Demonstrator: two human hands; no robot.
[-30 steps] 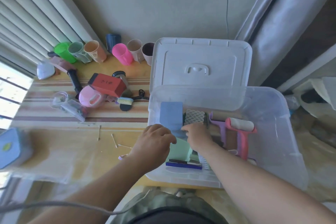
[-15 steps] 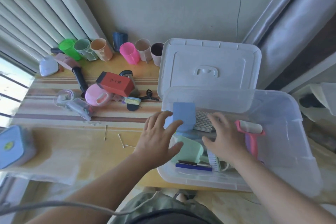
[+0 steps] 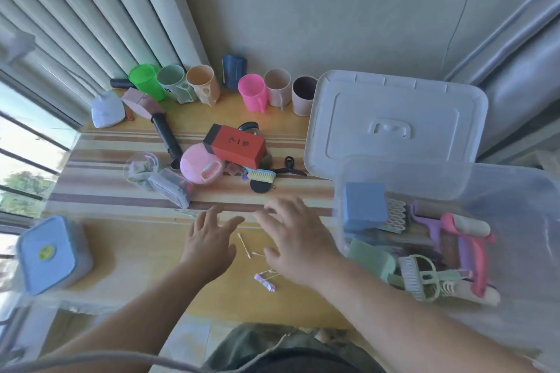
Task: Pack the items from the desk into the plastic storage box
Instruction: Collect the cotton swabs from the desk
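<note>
two hands (image 3: 209, 242) (image 3: 298, 244) spread, empty; storage box (image 3: 515, 191) holds blue block (image 3: 365, 206), lint rollers (image 3: 466, 225).

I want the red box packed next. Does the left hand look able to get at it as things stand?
Probably yes. The left hand is open and holds nothing, and bare desk lies between it and the red box, whose top is uncovered. The pink round container crowds only its near left corner.
</note>
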